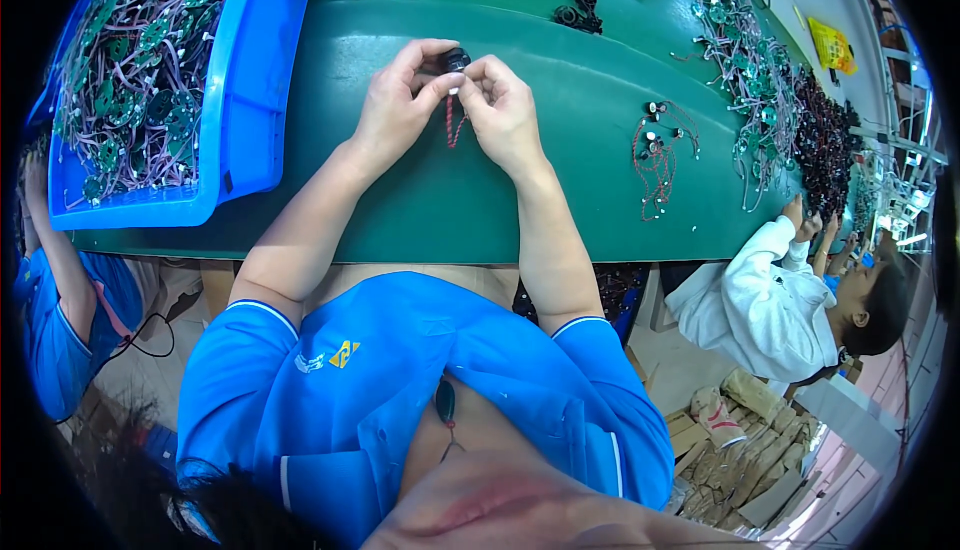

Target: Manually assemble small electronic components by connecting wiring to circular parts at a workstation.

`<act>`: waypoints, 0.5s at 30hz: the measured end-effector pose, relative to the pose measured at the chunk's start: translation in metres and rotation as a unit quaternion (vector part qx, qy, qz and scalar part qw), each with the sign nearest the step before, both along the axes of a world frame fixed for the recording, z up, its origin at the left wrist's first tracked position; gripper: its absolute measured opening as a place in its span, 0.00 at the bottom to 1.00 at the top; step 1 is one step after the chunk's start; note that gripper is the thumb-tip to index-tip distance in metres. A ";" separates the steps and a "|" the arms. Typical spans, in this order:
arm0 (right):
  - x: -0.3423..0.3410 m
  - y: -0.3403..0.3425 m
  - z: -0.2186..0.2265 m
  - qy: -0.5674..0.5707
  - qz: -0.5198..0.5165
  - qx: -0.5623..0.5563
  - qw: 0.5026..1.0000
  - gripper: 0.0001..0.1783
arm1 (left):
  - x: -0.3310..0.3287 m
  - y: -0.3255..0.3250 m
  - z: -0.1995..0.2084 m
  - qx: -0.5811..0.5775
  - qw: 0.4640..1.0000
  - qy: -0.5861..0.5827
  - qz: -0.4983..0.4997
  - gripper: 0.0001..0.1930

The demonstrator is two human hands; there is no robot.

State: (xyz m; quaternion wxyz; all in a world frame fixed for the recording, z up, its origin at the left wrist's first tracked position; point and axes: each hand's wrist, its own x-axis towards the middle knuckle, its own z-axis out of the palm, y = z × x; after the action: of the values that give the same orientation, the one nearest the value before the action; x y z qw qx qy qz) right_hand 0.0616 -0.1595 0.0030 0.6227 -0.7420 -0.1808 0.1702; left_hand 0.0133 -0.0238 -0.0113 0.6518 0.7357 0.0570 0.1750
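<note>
Above the green table, my left hand and my right hand meet with fingertips pinched together. Between them is a small black round part, gripped by both hands. A twisted red-and-black wire hangs in a loop below the fingers. Close to the right fingertips shows a tiny white piece, perhaps the wire's connector. Fingers cover much of the part's lower side.
A blue bin of wired green circuit boards stands left. Small round wired components lie right; black parts lie farther back. Circuit boards and dark wired parts are heaped far right. Co-workers sit on both sides.
</note>
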 end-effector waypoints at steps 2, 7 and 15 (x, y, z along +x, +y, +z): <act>0.001 -0.002 -0.002 0.000 0.010 0.002 1.000 0.03 | 0.001 0.002 -0.004 -0.028 0.999 -0.005 -0.015 0.13; 0.002 -0.005 -0.002 -0.044 0.031 -0.026 0.998 0.04 | 0.001 0.005 -0.004 -0.044 0.999 0.004 -0.029 0.13; -0.005 -0.002 0.014 0.004 0.023 -0.043 0.999 0.04 | 0.000 0.002 0.004 0.103 0.994 -0.020 0.016 0.12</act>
State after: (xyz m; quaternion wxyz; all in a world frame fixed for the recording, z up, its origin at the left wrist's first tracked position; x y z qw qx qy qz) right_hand 0.0564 -0.1613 0.0170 0.5870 -0.7631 -0.1877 0.1949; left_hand 0.0133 -0.0214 -0.0072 0.5712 0.7941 0.0374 0.2044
